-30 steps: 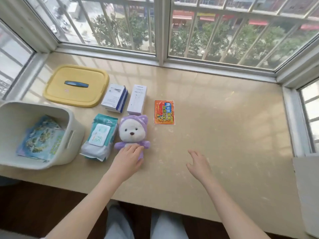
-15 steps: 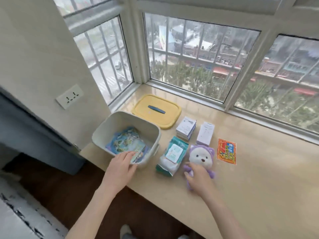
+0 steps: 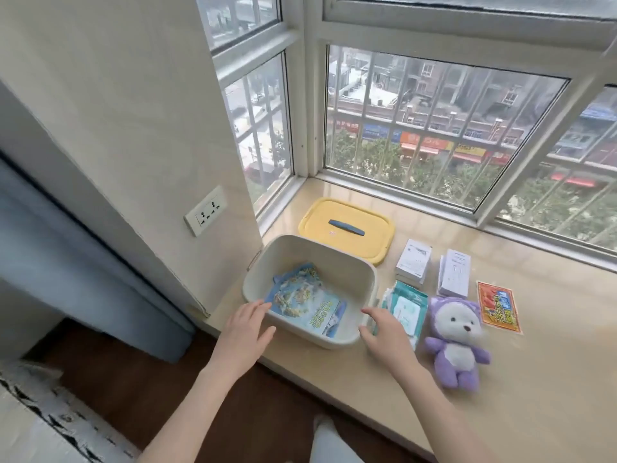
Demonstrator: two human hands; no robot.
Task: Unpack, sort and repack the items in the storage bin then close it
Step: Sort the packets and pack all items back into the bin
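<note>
Wall (image 3: 117,111) cream plaster | barred white-framed windows (image 3: 434,128) round corner | glossy beige stone sill (image 3: 500,379) | cream plastic storage bin (image 3: 337,269) at sill's left end | yellow plastic lid (image 3: 320,218) behind it | left hand (image 3: 247,332), right hand (image 3: 387,332) spread at bin's near rim, gripping nothing

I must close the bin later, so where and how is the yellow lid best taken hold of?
Probably by the blue handle in the middle of the yellow lid, coming from above. The lid lies flat on the sill, top side up, behind the bin, so its handle faces up and nothing covers it.
</note>
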